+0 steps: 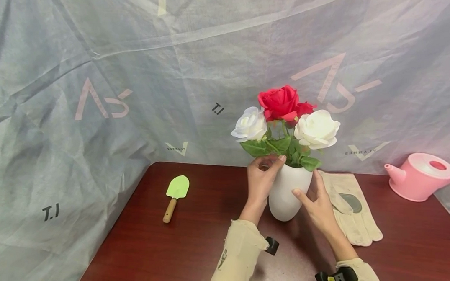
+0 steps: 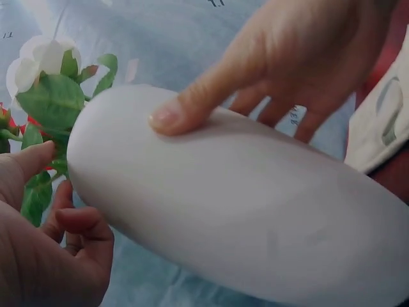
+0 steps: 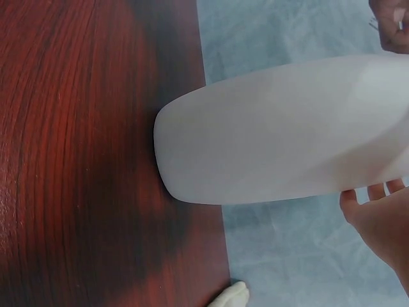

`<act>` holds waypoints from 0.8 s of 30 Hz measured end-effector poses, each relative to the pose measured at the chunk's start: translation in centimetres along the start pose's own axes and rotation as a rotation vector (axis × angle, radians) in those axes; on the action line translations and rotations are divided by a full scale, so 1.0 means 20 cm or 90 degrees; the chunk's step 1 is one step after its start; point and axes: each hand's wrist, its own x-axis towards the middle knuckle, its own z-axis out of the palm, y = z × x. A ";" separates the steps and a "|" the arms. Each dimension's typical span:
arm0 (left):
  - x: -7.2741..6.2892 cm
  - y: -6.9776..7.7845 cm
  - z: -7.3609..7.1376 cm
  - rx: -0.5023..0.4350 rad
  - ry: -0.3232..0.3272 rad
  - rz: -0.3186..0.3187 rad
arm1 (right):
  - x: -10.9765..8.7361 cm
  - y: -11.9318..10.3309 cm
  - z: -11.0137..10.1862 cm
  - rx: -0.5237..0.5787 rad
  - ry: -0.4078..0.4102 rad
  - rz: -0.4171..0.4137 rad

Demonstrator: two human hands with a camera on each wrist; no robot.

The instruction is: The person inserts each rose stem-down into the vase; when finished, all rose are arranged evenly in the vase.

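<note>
A smooth white vase [image 1: 285, 196] stands on the table with artificial roses in its mouth. Two white roses [image 1: 317, 129] flank a red rose [image 1: 280, 102], above green leaves [image 1: 255, 147]. My right hand [image 1: 320, 205] holds the vase from the right, thumb across its front and fingers on the far side. At the rim, my left hand [image 1: 262, 178] pinches among the stems, its thumb and forefinger meeting the greenery in the left wrist view; its other fingers [image 2: 86, 224] curl beside the vase. Leaves partly cover the pinched spot.
Cream work gloves [image 1: 358, 227] lie right of the vase, behind my right hand. Farther right stands a pink watering can [image 1: 419, 180]. A green trowel [image 1: 178, 186] with a wooden handle lies on the left of the dark red table [image 1: 147, 253]. Grey cloth [image 1: 131, 77] hangs behind.
</note>
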 end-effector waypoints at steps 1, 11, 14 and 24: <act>-0.01 -0.01 -0.01 -0.004 -0.003 -0.003 | 0.00 0.00 0.00 0.001 0.002 -0.001; -0.15 -0.20 -0.35 -0.010 -0.041 -0.110 | 0.04 0.00 0.02 0.038 0.006 -0.017; -0.23 -0.23 -0.51 0.025 -0.036 -0.153 | 0.03 0.01 0.02 0.045 0.010 -0.020; -0.41 -0.40 -0.87 0.209 -0.049 -0.175 | 0.03 -0.05 0.03 0.040 0.018 -0.016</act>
